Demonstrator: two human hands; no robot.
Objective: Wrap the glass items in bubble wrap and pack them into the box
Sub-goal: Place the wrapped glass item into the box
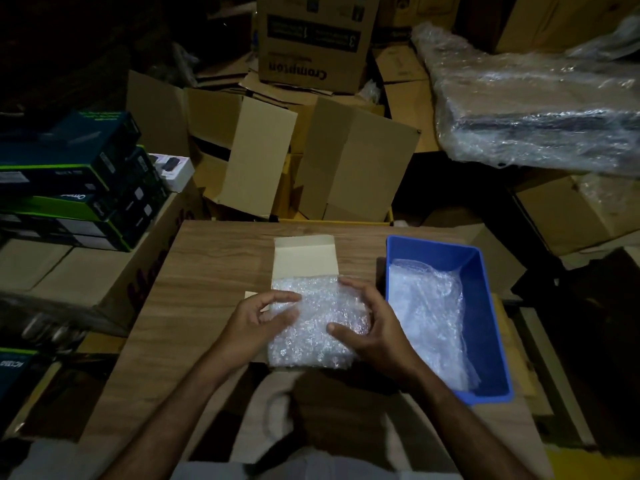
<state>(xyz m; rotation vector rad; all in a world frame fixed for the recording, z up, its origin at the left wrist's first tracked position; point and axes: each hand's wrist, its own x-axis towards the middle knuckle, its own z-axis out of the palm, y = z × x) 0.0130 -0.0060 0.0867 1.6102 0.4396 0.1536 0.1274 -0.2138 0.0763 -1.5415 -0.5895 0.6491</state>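
Two hands meet on a bubble-wrapped bundle (317,323) that sits over a small open cardboard box (304,259) in the middle of a wood-grain tabletop (207,271). The bundle hides most of the box; only the pale far flap, lying flat on the table, and a sliver of a side flap at the left show. What is inside the wrap cannot be made out. The left hand (258,325) comes in from the bundle's left edge, fingers loosely curled, with the fingertips touching the wrap; whether they pinch it cannot be told. The right hand (372,322) curves over the bundle's right side, fingers arched across the far corner and thumb pressed onto the top surface, so that it holds the bundle. Just to the right of the bundle, near the right hand, stands a blue plastic bin (485,306) with crumpled bubble wrap (427,313) lying inside it. Beyond the far edge of the table, open brown cartons (311,161) lean against each other, with a printed carton (313,39) upside down behind them. At the left, dark retail boxes with green edges (76,181) are stacked on larger cartons. At the upper right lies a flat item covered in clear plastic film (540,109). The room is dim.
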